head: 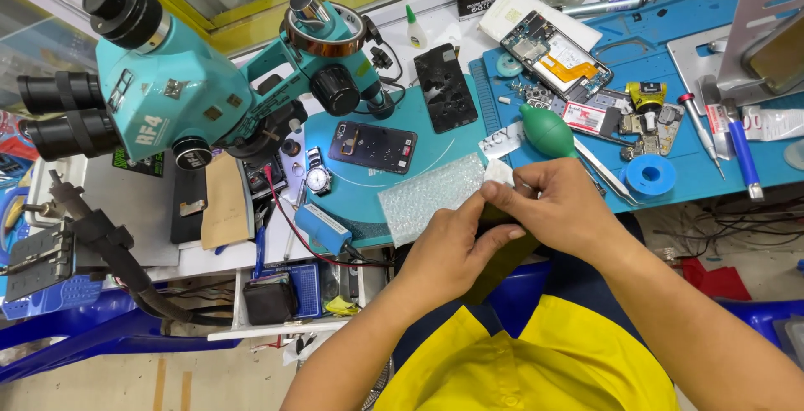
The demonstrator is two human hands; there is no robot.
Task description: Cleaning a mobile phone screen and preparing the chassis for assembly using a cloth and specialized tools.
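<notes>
My left hand [450, 248] and my right hand [559, 206] meet over the near edge of the teal work mat [360, 197]. Both grip a dark flat object [502, 260], mostly hidden under my fingers. A sheet of bubble wrap [427, 193] lies on the mat and touches my left fingers. My right fingertips pinch a small white piece [499, 173] at the wrap's corner.
A teal stereo microscope [176, 84] stands at the left. A phone frame [373, 146], a wristwatch [316, 175] and a black panel [445, 86] lie on the mat. On the blue mat [670, 51] are an opened phone [557, 55], a green blower bulb [546, 131], a blue tape roll [651, 177] and screwdrivers [741, 156].
</notes>
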